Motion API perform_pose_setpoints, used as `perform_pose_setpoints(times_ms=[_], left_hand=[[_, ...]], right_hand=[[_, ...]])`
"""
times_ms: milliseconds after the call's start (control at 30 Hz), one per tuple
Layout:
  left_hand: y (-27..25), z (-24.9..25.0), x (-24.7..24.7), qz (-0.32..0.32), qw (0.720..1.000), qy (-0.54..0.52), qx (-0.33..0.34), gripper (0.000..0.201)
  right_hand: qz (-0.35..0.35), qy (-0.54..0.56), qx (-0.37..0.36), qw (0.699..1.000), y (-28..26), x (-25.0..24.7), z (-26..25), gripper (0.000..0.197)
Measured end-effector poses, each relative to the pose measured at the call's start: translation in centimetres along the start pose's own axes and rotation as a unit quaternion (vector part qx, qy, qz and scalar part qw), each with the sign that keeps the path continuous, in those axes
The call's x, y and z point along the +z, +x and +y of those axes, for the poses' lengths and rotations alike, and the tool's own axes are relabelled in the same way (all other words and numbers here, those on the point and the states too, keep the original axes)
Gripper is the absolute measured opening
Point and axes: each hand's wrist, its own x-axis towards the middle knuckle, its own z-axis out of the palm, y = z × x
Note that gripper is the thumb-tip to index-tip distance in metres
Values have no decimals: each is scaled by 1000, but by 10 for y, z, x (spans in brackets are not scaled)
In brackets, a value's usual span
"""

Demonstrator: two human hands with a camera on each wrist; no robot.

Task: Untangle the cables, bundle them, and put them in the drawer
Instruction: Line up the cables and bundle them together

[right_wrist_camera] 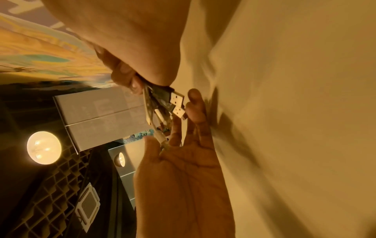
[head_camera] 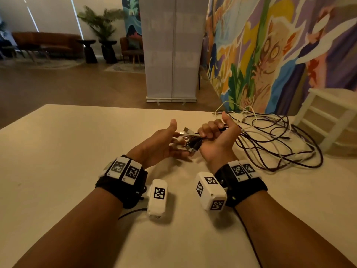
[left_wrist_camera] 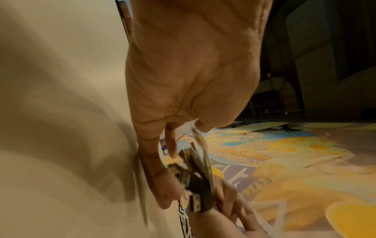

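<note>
Cables (head_camera: 270, 138) loose on table (head_camera: 77, 151) beside drawer unit (head_camera: 328, 120); plug ends (head_camera: 190, 139) clenched in right hand (head_camera: 218, 136); left hand (head_camera: 164, 144) fingers straight, touching plugs

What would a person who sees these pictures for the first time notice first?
First, the two hands in the middle of the table: the right hand grips a cluster of cable ends, and the open left hand reaches to their plugs. Next, the loose tangle of dark and white cables spread to the right, toward the white drawer unit at the table's right edge. Behind it, a colourful mural fills the wall.
</note>
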Motion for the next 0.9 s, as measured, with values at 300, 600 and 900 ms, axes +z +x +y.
perform_pose_setpoints(times_ms=[300,600,900], left_hand=[[-4,-1,2,-14,994,89,54,33],[-15,5,6,-49,964,262,8,42],[-10,3,9,-53,953,298,29,28]], right_hand=[[53,-72,-14,996,7,-5,-12,50],[56,-46,-31,997,11,-8,-20,52],[39,-35,-30,998,9,-7,-19,51]])
